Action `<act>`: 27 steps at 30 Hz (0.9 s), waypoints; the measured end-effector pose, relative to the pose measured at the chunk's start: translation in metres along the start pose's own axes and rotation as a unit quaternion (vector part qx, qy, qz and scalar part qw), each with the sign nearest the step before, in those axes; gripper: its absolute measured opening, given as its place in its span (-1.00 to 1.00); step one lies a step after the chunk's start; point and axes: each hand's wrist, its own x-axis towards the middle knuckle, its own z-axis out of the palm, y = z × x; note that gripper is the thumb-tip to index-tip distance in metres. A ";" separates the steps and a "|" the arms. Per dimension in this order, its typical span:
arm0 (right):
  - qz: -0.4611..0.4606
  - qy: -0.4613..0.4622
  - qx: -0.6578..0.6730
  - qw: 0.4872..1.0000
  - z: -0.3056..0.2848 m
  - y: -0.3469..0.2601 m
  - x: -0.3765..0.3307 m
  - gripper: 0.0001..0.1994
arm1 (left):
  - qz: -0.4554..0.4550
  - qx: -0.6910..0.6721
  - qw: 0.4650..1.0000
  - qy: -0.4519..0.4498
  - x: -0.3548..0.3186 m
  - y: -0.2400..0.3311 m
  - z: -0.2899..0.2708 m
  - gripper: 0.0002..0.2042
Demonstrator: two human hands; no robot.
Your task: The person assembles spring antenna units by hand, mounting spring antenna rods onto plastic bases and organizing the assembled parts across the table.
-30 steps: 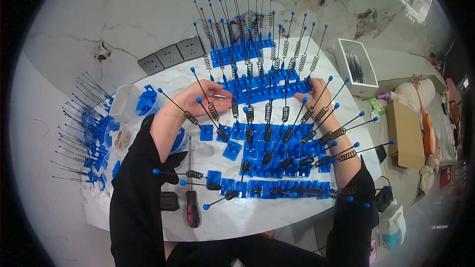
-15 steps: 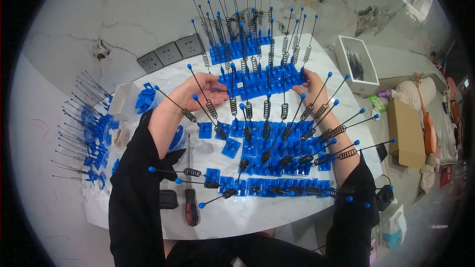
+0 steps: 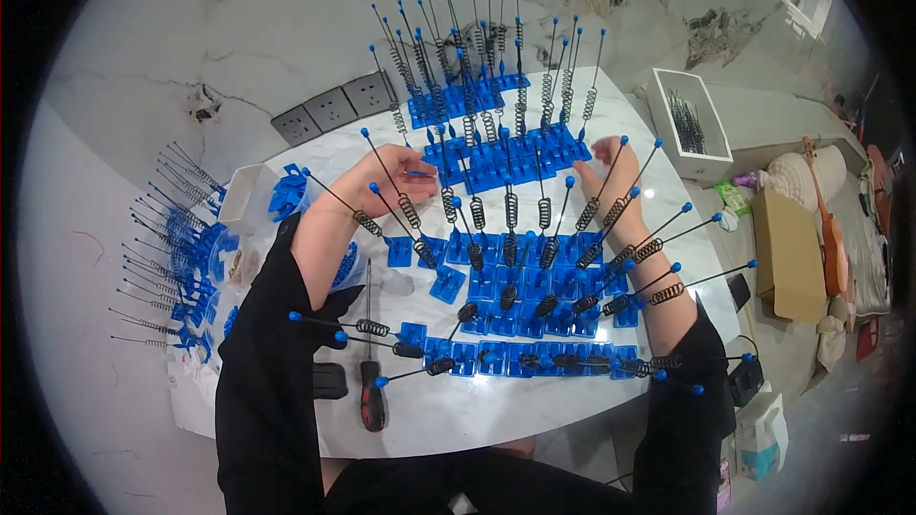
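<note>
Blue plastic bases, each bearing a black spring rod with a blue ball tip, stand in rows on the white marbled table. My left hand (image 3: 399, 175) is at the left end of a middle block of bases (image 3: 510, 162), fingers loosely apart beside its edge. Off the block's right end, my right hand (image 3: 613, 170) is raised with fingers apart and curved, holding nothing. Behind lies a smaller block of bases (image 3: 458, 100). Nearer me are more rows of bases (image 3: 534, 300) and a front row (image 3: 530, 359), their rods leaning outward over my right forearm.
A red-and-black screwdriver (image 3: 372, 401) lies at the front left beside a black case (image 3: 330, 381). Tubs of blue parts (image 3: 289, 193) and more sprung rods crowd the left edge. Power sockets (image 3: 334, 107) stand behind. Right of the table are a white box of springs (image 3: 701, 133) and a cardboard box (image 3: 784, 262).
My right hand has come away from the right end of the middle block and moved slightly right. My left hand stays beside the left end. The view has shifted a little.
</note>
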 end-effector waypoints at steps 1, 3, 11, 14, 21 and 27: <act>0.068 -0.093 0.052 0.992 -0.008 -0.008 0.000 -0.69 | 0.006 -0.010 1.000 -0.014 0.002 -0.002 -0.003 -0.69; 0.095 -0.196 0.144 0.965 -0.004 -0.018 -0.005 -0.78 | 0.015 -0.026 0.999 -0.035 0.005 -0.002 -0.013 -0.70; -0.081 -0.363 0.255 0.893 0.012 -0.016 0.002 -0.81 | 0.058 0.014 0.993 0.104 -0.002 -0.001 0.004 -0.73; -0.081 -0.400 0.268 0.873 0.006 -0.021 0.008 -0.79 | 0.052 0.012 0.994 0.091 0.000 -0.001 -0.002 -0.74; -0.030 -0.492 0.371 0.787 0.010 -0.020 0.020 -0.76 | -0.016 0.068 0.997 0.027 -0.008 0.003 0.008 -0.77; -0.091 -0.507 0.362 0.777 0.021 -0.027 0.029 -0.73 | -0.044 0.130 0.989 -0.059 -0.020 0.009 0.021 -0.73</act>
